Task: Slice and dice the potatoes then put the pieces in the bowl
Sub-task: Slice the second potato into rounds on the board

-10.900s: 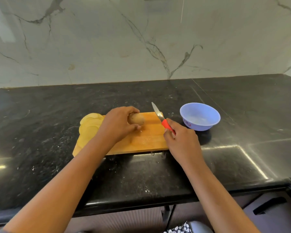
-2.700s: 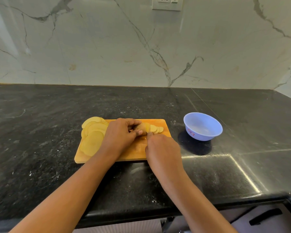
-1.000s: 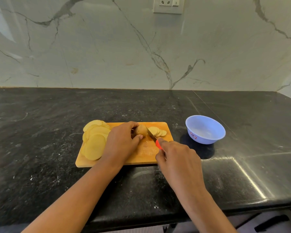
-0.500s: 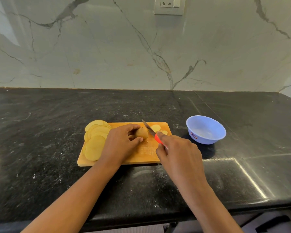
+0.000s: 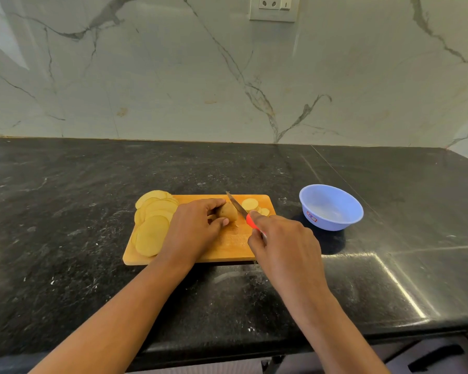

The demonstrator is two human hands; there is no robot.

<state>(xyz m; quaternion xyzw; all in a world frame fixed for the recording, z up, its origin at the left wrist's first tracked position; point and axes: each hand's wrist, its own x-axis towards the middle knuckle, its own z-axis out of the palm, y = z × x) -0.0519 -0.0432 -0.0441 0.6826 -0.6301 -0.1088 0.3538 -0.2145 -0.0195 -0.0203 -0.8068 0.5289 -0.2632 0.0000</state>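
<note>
The left hand [image 5: 192, 228] grips the potato [image 5: 228, 211]. The right hand [image 5: 284, 244] holds the knife [image 5: 237, 206], blade against it. Slices [image 5: 153, 225] lie left of the hands.

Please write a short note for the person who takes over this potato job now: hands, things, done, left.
Left hand holds the potato on the cutting board.
Right hand grips the knife, blade at the potato's cut end.
Done: large slices piled at the board's left, small slices at its right.
Left: finish slicing, dice all, fill the bowl, which has none.
</note>
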